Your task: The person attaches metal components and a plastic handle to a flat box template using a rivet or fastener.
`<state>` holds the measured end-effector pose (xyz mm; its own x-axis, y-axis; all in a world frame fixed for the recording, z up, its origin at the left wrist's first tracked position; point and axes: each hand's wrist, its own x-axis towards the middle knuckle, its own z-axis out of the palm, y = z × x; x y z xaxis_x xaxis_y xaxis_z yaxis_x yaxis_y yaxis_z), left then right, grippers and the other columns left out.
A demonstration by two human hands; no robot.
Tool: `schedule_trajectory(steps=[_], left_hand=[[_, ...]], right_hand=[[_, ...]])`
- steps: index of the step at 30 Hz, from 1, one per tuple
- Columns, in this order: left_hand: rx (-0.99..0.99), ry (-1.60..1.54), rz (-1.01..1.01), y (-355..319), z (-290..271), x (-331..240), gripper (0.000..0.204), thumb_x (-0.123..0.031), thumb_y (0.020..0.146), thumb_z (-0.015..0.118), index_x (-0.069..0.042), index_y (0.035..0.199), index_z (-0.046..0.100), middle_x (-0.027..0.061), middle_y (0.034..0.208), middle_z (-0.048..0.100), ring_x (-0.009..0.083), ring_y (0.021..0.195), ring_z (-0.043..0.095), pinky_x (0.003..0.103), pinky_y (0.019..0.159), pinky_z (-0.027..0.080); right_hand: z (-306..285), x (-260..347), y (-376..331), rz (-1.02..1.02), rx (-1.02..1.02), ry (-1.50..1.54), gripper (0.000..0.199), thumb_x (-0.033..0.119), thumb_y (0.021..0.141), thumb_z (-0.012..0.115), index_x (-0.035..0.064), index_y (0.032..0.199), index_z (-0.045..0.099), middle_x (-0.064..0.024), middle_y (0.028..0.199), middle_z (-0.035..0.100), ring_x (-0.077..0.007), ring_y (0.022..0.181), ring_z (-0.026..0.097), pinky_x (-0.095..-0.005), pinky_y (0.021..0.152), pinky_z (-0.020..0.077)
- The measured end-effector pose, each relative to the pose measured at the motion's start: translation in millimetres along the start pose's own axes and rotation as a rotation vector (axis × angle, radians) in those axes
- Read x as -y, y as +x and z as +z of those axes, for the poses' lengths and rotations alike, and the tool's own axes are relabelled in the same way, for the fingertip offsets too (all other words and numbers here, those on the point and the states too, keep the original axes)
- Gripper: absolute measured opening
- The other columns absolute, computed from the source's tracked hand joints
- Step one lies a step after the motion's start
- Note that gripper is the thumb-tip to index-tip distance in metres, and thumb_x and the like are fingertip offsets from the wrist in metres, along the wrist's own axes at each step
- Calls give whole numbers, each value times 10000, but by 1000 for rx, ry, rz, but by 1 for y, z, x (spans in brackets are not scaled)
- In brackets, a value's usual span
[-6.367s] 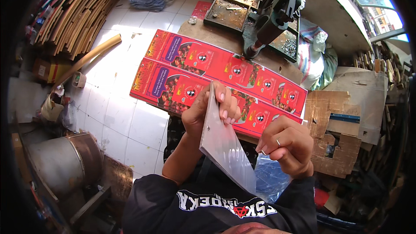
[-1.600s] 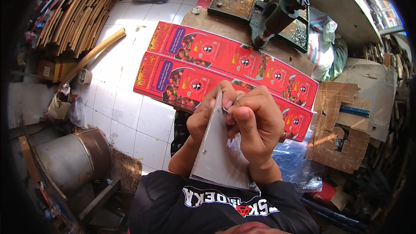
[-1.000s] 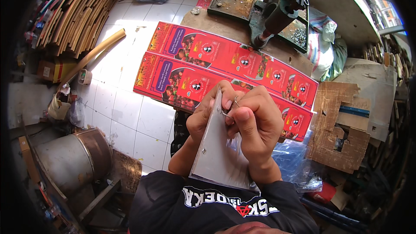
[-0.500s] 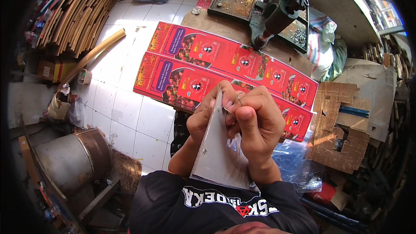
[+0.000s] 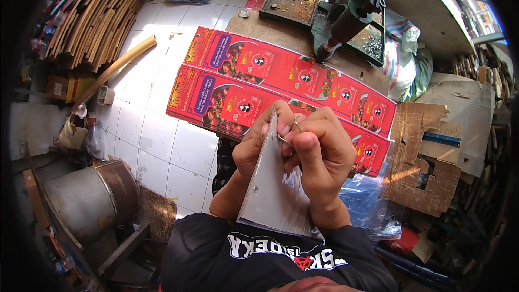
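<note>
Now the left hand (image 5: pixel 251 148) clutches the grey panel (image 5: pixel 274 197), while the right hand (image 5: pixel 325 151) pinches a thin bent wire (image 5: pixel 285 140) at its face.

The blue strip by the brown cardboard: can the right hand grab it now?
Probably not: the right hand is busy pinching a thin wire at the grey panel, away from the blue strip, though nothing seems to cover the strip.

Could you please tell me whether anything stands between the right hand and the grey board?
Nothing visible does: the right hand pinches a thin wire that reaches to the grey board near its upper end. The left hand, gripping that end, has fingertips close beside the wire; whether they touch is unclear.
</note>
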<state>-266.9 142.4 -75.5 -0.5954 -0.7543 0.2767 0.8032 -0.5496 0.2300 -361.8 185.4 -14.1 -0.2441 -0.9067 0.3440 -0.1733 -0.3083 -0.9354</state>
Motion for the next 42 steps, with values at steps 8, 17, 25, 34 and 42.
schedule_trajectory(steps=[8,17,25,34,42], left_hand=[[-8,-46,8,0,3,1,322,-387,976,505,-81,932,414,41,730,438,97,550,387,219,465,315],[-12,-6,9,-1,3,-1,321,-389,977,503,-80,948,420,45,736,434,98,562,405,213,479,326],[-2,94,105,11,5,-5,184,-240,1028,449,-56,1021,459,90,828,501,193,660,574,289,598,441],[-287,521,378,9,4,-1,130,-105,949,624,-57,976,507,35,894,613,79,824,585,248,778,481],[-345,774,454,6,22,5,345,-16,860,715,50,1156,550,116,1025,657,139,904,659,279,794,568]], right_hand=[[-1,3,-2,40,-1,18,344,279,998,547,-22,843,609,-80,825,542,-82,588,573,-173,455,447],[1,0,-1,31,2,4,351,287,990,560,-24,835,606,-71,831,535,-89,608,574,-176,451,443],[-33,-6,-4,-3,-161,161,357,344,966,600,10,842,599,-33,720,590,-98,626,509,-241,606,391],[-99,41,0,-273,-89,-285,362,357,896,668,0,888,610,-86,757,569,-139,596,544,-261,534,423],[-82,38,8,-378,271,-462,210,96,779,777,46,965,691,-90,809,603,-202,692,605,-295,593,488]])
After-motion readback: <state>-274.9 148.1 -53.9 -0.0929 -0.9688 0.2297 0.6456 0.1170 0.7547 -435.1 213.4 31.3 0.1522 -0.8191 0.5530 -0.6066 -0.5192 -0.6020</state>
